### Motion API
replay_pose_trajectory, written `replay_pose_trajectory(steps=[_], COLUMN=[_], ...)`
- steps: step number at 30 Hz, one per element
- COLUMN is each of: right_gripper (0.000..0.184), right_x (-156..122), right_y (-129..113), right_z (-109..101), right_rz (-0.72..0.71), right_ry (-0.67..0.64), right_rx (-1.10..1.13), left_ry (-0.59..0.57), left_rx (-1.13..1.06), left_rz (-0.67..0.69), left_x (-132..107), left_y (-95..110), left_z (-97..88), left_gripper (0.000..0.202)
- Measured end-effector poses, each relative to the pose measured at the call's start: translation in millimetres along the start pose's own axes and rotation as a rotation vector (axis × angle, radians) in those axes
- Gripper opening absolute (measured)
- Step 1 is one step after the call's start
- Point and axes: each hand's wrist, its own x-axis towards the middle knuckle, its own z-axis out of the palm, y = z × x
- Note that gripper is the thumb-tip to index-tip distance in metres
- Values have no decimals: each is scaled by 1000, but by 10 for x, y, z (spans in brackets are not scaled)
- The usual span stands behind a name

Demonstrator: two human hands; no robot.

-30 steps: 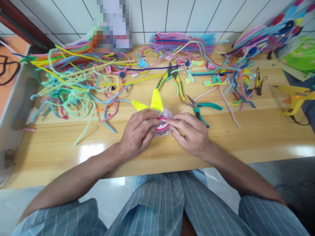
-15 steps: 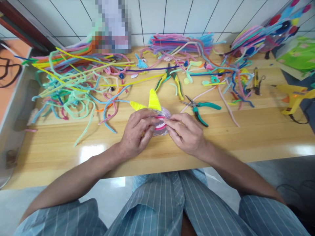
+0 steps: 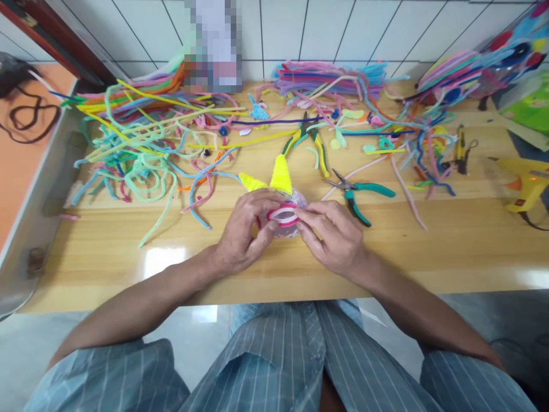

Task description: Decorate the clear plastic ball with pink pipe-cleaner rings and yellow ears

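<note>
A small pipe-cleaner figure (image 3: 285,213) with a pale round body, a pink band and two yellow pointed ears (image 3: 281,175) rests at the middle of the wooden table (image 3: 450,240). My left hand (image 3: 244,232) wraps its fingers round the figure's left side. From the right, my right hand (image 3: 334,237) pinches the pink band with thumb and forefinger. Both hands are closed on the figure, and its lower half is hidden behind my fingers.
Heaps of coloured pipe cleaners (image 3: 141,143) cover the back of the table. Teal-handled pliers (image 3: 355,191) lie right of my hands, yellow-green pliers (image 3: 311,140) behind. A yellow glue gun (image 3: 525,183) sits at the far right. My striped shorts (image 3: 278,360) fill the foreground.
The pink band has opened into a visible loop between my fingers. My hands stay on the figure; the camera view has shifted a little to the left.
</note>
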Motion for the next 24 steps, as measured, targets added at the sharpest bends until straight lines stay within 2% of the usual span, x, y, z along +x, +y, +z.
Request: replay_pose_trajectory(steps=[8,13,17,24], right_gripper=[31,35,34,34], right_x=[0,1,7,9], right_y=[-11,-25,-42,-50], right_z=[-5,-6,-11,-18], right_rz=[-8,-12,-18,-19], right_ry=[-3,-9,-6,-14], right_rx=[-29,-11,-7,-13], left_ry=[19,73,88,73], left_rx=[-54,-251,-288,-235], left_rz=[32,-101,-186,-134], left_x=[-27,-50,-61,-7], left_y=[-31,-27,-54,-54], left_z=[12,23,38,19], left_gripper=[22,13,7,5])
